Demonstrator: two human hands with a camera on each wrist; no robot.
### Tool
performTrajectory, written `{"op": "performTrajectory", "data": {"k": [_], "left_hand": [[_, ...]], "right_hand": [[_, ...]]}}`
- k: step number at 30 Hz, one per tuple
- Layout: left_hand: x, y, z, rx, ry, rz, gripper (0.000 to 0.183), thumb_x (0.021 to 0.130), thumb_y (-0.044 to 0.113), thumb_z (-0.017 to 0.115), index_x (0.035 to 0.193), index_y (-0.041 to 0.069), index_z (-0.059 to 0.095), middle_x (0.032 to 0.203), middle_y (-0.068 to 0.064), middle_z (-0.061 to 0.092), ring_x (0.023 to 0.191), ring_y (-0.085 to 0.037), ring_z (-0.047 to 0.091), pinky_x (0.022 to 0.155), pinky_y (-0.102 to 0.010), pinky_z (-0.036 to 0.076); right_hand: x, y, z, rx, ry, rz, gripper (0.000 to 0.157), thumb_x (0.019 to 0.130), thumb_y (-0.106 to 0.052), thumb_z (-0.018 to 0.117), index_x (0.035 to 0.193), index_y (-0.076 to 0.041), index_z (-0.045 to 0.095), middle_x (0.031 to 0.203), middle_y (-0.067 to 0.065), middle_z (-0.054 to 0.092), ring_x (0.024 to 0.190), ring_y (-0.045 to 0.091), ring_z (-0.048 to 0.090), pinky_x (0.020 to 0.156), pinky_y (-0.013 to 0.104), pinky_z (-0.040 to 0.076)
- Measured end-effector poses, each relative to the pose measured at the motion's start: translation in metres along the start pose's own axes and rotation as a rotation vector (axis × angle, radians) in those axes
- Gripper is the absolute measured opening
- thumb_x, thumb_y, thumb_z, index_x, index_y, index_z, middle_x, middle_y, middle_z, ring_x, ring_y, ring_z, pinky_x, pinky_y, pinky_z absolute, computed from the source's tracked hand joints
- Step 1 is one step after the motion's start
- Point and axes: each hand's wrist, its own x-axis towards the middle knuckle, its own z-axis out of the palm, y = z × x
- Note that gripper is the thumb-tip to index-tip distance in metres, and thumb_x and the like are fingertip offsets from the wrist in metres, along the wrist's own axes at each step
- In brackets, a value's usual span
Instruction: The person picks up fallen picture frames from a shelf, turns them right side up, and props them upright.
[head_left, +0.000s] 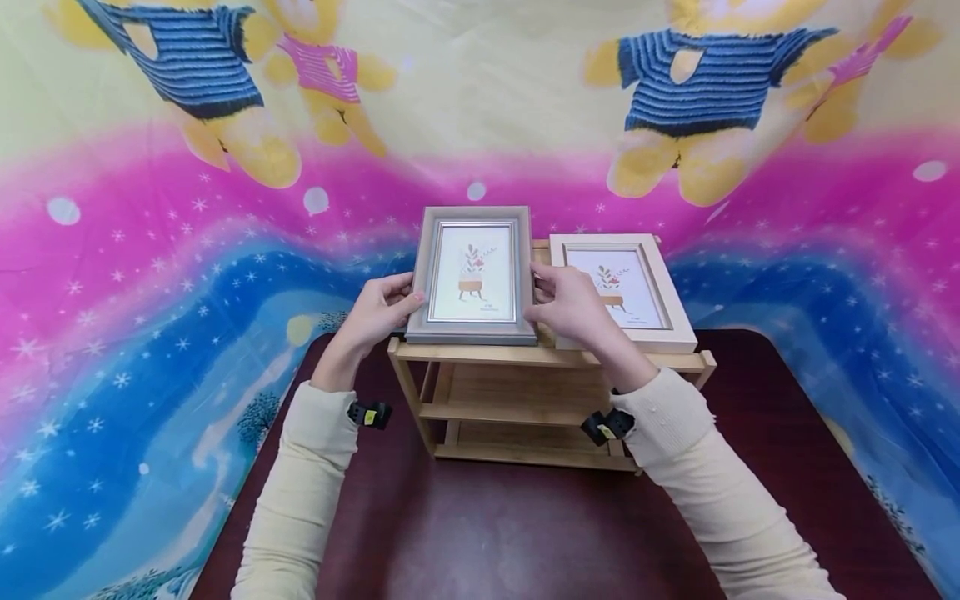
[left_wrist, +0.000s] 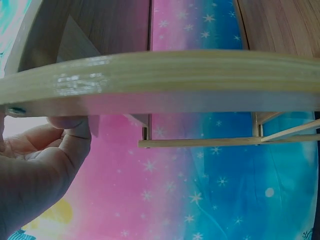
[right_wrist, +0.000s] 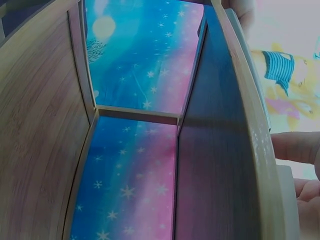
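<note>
A grey picture frame (head_left: 474, 275) with a plant drawing leans back on the top of a wooden shelf rack (head_left: 517, 357). My left hand (head_left: 377, 317) grips its left edge, thumb at the front. At the opposite edge, my right hand (head_left: 572, 305) holds the same frame between thumb and fingers. A cream picture frame (head_left: 678, 321) with a similar drawing lies to the right on the rack top, partly hidden behind my right hand. In the left wrist view the left hand (left_wrist: 47, 160) shows beside the rack's edge; the right wrist view catches the right hand (right_wrist: 305, 152) past the rack top.
The rack's lower shelves (head_left: 517, 400) face me above a dark red-brown table (head_left: 495, 533). A colourful cloth backdrop (head_left: 480, 108) with printed bears and snowflakes surrounds the table behind and at both sides.
</note>
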Motion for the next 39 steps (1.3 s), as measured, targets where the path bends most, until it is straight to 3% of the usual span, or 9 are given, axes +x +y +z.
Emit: {"op": "performTrajectory", "data": {"k": [5, 13, 19, 30, 35, 39], "left_hand": [[-0.0025, -0.0005, 0.001, -0.033, 0.025, 0.046, 0.052, 0.092, 0.013, 0.053, 0.138, -0.003, 0.033, 0.106, -0.02, 0.053, 0.087, -0.013, 0.057, 0.068, -0.022, 0.05], [-0.0053, -0.0014, 0.0018, -0.03, 0.059, 0.142, 0.051, 0.091, 0.012, 0.055, 0.136, -0.002, 0.037, 0.098, -0.017, 0.053, 0.081, -0.011, 0.055, 0.062, -0.022, 0.048], [-0.0062, -0.0005, 0.0026, -0.008, 0.103, 0.201, 0.049, 0.089, 0.009, 0.058, 0.134, -0.001, 0.042, 0.092, -0.014, 0.054, 0.078, -0.012, 0.055, 0.06, -0.024, 0.047], [-0.0043, 0.0059, 0.0042, -0.014, 0.146, 0.198, 0.055, 0.086, 0.005, 0.06, 0.135, -0.003, 0.036, 0.103, -0.015, 0.05, 0.087, -0.017, 0.048, 0.068, -0.02, 0.043], [-0.0019, 0.006, 0.0034, -0.029, 0.152, 0.214, 0.057, 0.085, 0.004, 0.061, 0.136, -0.001, 0.035, 0.102, -0.013, 0.049, 0.088, -0.018, 0.046, 0.076, -0.026, 0.042], [-0.001, 0.0068, 0.0033, -0.026, 0.168, 0.232, 0.057, 0.085, 0.004, 0.062, 0.135, 0.001, 0.037, 0.101, -0.012, 0.05, 0.089, -0.018, 0.047, 0.078, -0.032, 0.042]], "right_hand": [[0.0003, 0.0001, -0.0007, 0.119, -0.022, 0.025, 0.069, 0.077, 0.008, 0.061, 0.138, 0.005, 0.03, 0.137, 0.019, 0.038, 0.121, 0.027, 0.044, 0.091, 0.03, 0.043], [0.0015, 0.0012, -0.0042, 0.155, -0.032, 0.048, 0.074, 0.076, 0.007, 0.064, 0.139, 0.005, 0.026, 0.135, 0.022, 0.041, 0.119, 0.029, 0.046, 0.093, 0.032, 0.042], [0.0003, -0.001, -0.0056, 0.139, 0.026, 0.049, 0.073, 0.075, 0.006, 0.067, 0.139, 0.002, 0.032, 0.13, 0.021, 0.047, 0.114, 0.028, 0.051, 0.089, 0.032, 0.045], [0.0005, -0.0016, -0.0059, 0.225, 0.117, 0.017, 0.078, 0.074, 0.01, 0.065, 0.142, -0.007, 0.03, 0.135, 0.017, 0.043, 0.117, 0.028, 0.048, 0.091, 0.031, 0.043], [0.0015, -0.002, -0.005, 0.303, 0.145, -0.008, 0.084, 0.071, 0.017, 0.064, 0.142, -0.01, 0.029, 0.132, 0.019, 0.045, 0.117, 0.027, 0.049, 0.089, 0.027, 0.045], [0.0013, -0.0014, -0.0049, 0.303, 0.164, -0.024, 0.085, 0.072, 0.017, 0.064, 0.143, -0.014, 0.03, 0.129, 0.019, 0.047, 0.115, 0.026, 0.05, 0.088, 0.026, 0.045]]}}
